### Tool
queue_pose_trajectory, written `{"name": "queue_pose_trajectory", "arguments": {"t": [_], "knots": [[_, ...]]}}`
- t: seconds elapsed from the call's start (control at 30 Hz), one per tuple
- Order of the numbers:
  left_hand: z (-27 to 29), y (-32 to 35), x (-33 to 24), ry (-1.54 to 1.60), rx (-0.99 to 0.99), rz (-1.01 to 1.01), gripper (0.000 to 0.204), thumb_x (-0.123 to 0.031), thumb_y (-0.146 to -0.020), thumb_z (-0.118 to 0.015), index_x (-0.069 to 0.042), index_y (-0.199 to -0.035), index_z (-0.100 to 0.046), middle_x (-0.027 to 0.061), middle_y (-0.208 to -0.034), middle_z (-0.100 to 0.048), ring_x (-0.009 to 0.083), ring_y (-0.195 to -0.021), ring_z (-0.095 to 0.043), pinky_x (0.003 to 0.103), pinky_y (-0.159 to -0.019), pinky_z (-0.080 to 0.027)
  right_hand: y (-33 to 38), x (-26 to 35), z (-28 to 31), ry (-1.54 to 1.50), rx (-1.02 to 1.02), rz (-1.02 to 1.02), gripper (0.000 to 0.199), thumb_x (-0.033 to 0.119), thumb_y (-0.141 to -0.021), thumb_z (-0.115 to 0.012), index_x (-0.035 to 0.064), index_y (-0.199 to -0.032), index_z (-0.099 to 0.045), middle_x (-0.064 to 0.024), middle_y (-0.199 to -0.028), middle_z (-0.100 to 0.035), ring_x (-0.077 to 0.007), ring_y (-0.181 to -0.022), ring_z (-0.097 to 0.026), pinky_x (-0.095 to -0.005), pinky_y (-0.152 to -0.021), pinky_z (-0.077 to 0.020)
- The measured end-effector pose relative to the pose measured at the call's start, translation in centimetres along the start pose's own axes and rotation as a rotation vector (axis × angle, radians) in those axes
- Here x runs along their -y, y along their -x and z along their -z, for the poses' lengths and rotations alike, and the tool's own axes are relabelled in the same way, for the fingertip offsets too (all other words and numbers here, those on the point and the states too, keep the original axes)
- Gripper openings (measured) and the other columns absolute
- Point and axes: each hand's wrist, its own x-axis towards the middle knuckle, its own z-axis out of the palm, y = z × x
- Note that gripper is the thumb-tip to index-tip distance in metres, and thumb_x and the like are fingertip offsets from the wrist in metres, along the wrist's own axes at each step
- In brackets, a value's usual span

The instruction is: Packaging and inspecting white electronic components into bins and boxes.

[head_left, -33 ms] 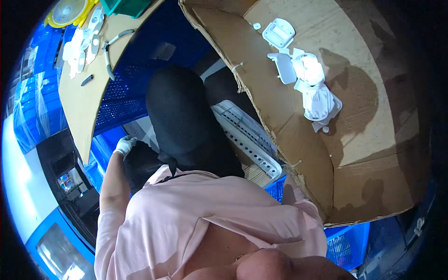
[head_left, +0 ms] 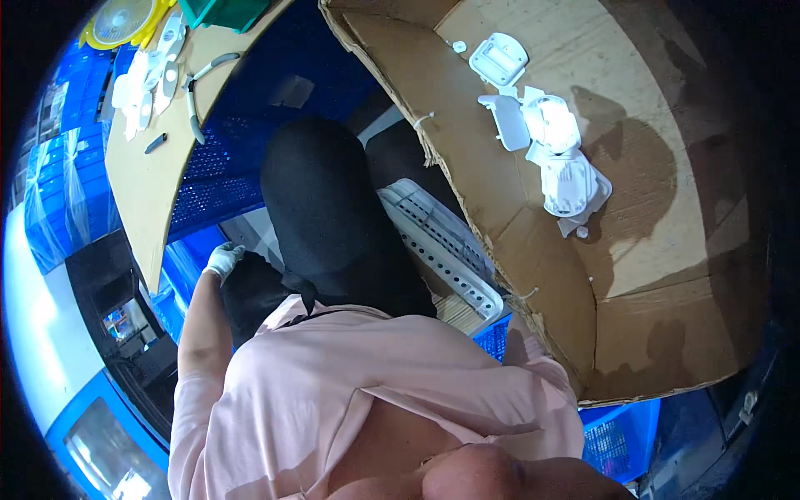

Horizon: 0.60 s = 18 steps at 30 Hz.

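Observation:
My left hand (head_left: 223, 260), in a pale glove, rests against the black trouser leg (head_left: 250, 292) at the left. Nothing shows in it, and its fingers look loosely laid rather than gripping. My right hand is out of sight; only the upper arm in its pink sleeve (head_left: 542, 367) shows, by the edge of a large open cardboard box (head_left: 533, 275). Inside that box lie several white plastic parts: a rounded rectangular housing (head_left: 498, 60), a flat cover (head_left: 508, 123) and a round-faced piece (head_left: 568, 185). A small white cap (head_left: 582, 232) sits near them.
A tan tabletop (head_left: 137, 192) at upper left carries pliers (head_left: 193, 93), a small dark tool (head_left: 156, 143), white parts (head_left: 143, 83), a green bin (head_left: 223, 12) and a yellow-rimmed round item (head_left: 121, 21). A white perforated basket (head_left: 442, 250) stands between my legs and the box.

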Motion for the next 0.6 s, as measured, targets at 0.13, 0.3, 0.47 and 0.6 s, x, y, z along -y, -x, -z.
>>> {"name": "queue_pose_trajectory", "arguments": {"t": [0.13,0.3,0.47,0.6], "knots": [[0.3,0.3,-0.1,-0.051,0.041,0.053,0.033,-0.022,-0.087,-0.067,0.002,-0.109,-0.060,0.0063,-0.089,-0.066,0.0148,-0.076,-0.058,0.028,-0.070,-0.046,-7.0,-5.2,-4.1,-0.022,-0.002,-0.015,0.039,0.021,-0.086,-0.044,0.0007,-0.115,-0.060,-0.0210,-0.116,-0.061,-0.0347,-0.110,-0.058,-0.0411,-0.093,-0.0453],[0.3,0.4,-0.9,-0.021,0.031,0.037,0.036,-0.019,-0.087,-0.067,0.004,-0.113,-0.059,0.0068,-0.091,-0.066,0.0157,-0.079,-0.059,0.029,-0.072,-0.047,0.1,-1.4,-3.0,-0.055,-0.014,-0.054,0.039,0.021,-0.085,-0.044,0.0009,-0.115,-0.061,-0.0211,-0.116,-0.061,-0.0349,-0.110,-0.057,-0.0413,-0.094,-0.0451],[0.4,0.3,-0.7,-0.027,0.016,0.046,0.042,-0.021,-0.087,-0.067,0.006,-0.118,-0.057,0.0078,-0.094,-0.066,0.0161,-0.081,-0.059,0.029,-0.074,-0.047,-0.3,0.4,-4.1,-0.082,-0.026,-0.090,0.039,0.021,-0.085,-0.044,0.0010,-0.115,-0.061,-0.0212,-0.117,-0.061,-0.0351,-0.110,-0.057,-0.0414,-0.094,-0.0448],[0.3,0.4,-1.6,-0.090,0.014,0.033,0.044,-0.022,-0.087,-0.068,0.006,-0.119,-0.056,0.0080,-0.095,-0.065,0.0165,-0.082,-0.059,0.029,-0.075,-0.047,-10.8,-5.0,-4.9,-0.106,-0.034,-0.127,0.039,0.022,-0.085,-0.044,0.0011,-0.115,-0.061,-0.0213,-0.117,-0.060,-0.0352,-0.111,-0.057,-0.0415,-0.094,-0.0446]]}}
